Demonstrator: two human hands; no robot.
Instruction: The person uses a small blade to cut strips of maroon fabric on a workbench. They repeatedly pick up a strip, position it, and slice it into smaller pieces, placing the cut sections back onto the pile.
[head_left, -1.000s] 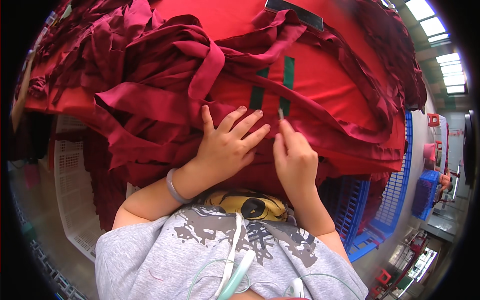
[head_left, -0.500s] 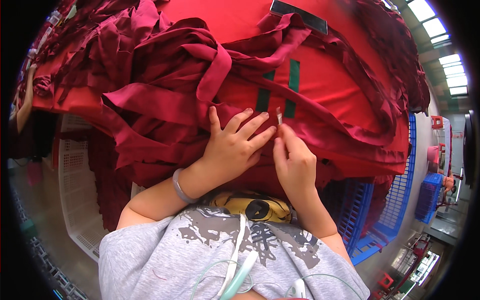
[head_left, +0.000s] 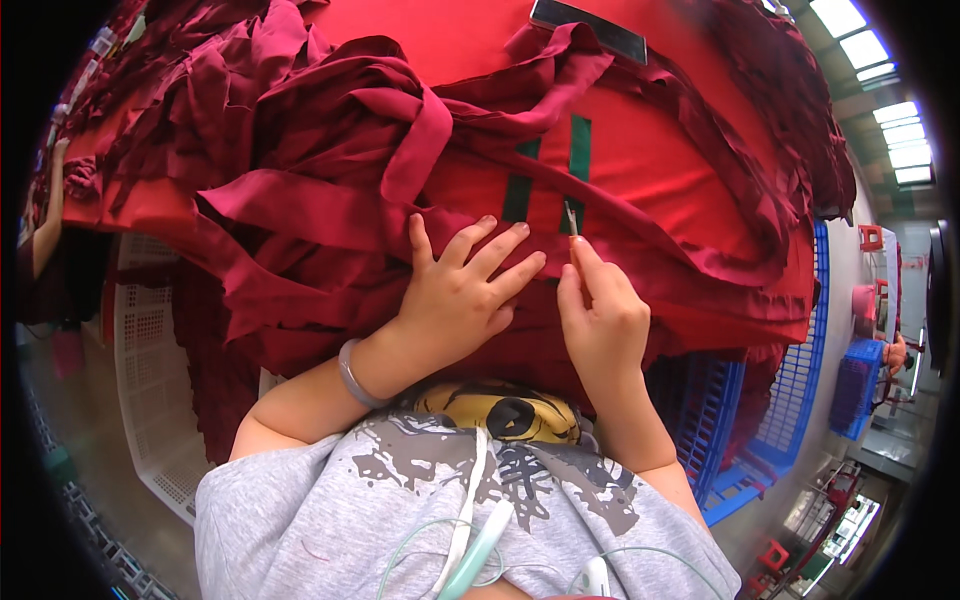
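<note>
My left hand (head_left: 462, 300) lies flat with its fingers spread on a long maroon fabric strip (head_left: 640, 225) near the table's front edge. My right hand (head_left: 603, 312), to its right, is closed in a pinch around a slim tool (head_left: 573, 222) with a brownish handle and a narrow metal tip. The tool looks like a seam ripper, though its exact kind is too small to make out. Its tip points away from me, over one of the dark green strips (head_left: 580, 148) on the red table cover (head_left: 655, 140). The hand hides most of the handle.
A heap of maroon strips (head_left: 330, 110) covers the left of the table. A dark phone (head_left: 590, 28) lies at the back. Below the table edge stand a white crate (head_left: 150, 370) at left and a blue crate (head_left: 790, 400) at right. Another person's arm (head_left: 50, 215) shows far left.
My right hand has moved slightly right, away from my left hand, and the tool's tip now stands farther from the left fingers. My left hand stays flat on the fabric.
</note>
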